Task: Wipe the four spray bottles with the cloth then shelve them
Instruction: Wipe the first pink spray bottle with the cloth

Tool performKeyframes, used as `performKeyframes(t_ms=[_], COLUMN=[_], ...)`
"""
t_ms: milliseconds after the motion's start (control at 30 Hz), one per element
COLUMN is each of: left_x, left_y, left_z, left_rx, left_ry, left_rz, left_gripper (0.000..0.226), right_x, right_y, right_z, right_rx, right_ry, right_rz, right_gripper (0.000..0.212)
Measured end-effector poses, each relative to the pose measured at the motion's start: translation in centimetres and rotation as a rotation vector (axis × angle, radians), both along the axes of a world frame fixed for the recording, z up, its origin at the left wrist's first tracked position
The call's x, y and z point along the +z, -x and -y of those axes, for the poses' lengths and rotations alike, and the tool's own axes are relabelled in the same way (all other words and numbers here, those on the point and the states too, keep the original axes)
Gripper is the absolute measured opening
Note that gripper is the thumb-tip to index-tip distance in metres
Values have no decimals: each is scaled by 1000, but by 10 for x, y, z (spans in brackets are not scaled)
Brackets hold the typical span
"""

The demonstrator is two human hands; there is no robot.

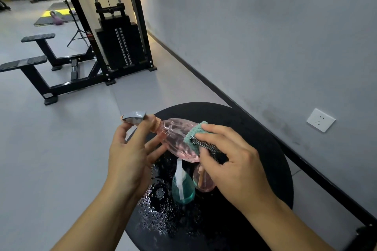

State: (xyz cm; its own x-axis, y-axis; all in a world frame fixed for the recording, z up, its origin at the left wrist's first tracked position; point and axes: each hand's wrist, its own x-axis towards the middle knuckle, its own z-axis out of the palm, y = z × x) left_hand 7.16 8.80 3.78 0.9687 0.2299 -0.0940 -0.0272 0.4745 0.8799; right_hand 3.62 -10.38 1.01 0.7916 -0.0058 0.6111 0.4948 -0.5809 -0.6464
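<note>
A pink spray bottle [177,138] with a grey trigger head lies tilted in the air above the round black table [255,128]. My left hand [130,157] grips it at the neck, just below the head. My right hand [228,157] presses a teal and black cloth [195,136] against the bottle's body. Below the hands, a teal spray bottle [183,187] with a white head stands on the table. A second pink bottle [204,181] stands beside it, partly hidden by my right hand.
Water drops [155,206] cover the near left part of the table. A grey wall with a socket [320,120] runs along the right. A black cable weight machine [120,46] and its floor frame stand on the grey floor to the left.
</note>
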Motion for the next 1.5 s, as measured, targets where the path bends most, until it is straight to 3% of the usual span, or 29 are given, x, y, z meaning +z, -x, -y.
performKeyframes(t_ms=[200, 367, 533, 733, 900, 1067, 1233, 1400, 1500], left_x=[-8, -2, -8, 0, -4, 2, 1, 6, 5], left_y=[4, 0, 4, 0, 4, 1, 4, 5, 3], left_z=[7, -2, 6, -5, 2, -5, 3, 8, 6], left_rx=[-60, -26, -81, -40, -83, -59, -86, -73, -46], left_ry=[-33, -20, -68, -22, -67, -13, -12, -48, -51], left_rz=[-37, 15, -22, 37, 33, 76, 57, 39, 28], left_gripper=[35, 41, 20, 27, 8, 29, 10, 23, 10], right_x=[0, 5, 4, 7, 6, 7, 3, 1, 0], right_y=[4, 0, 4, 2, 6, 2, 4, 5, 7], right_z=[-6, 1, -6, 1, -4, -1, -7, -10, -13], right_rx=[40, -26, 51, 3, 42, 26, 32, 16, 35], right_ry=[63, -78, 22, -82, -26, -139, -253, -219, -201], right_rz=[-8, -97, -64, -115, -92, -100, -116, -43, -27], right_gripper=[32, 34, 34, 34, 35, 34, 35, 33, 31])
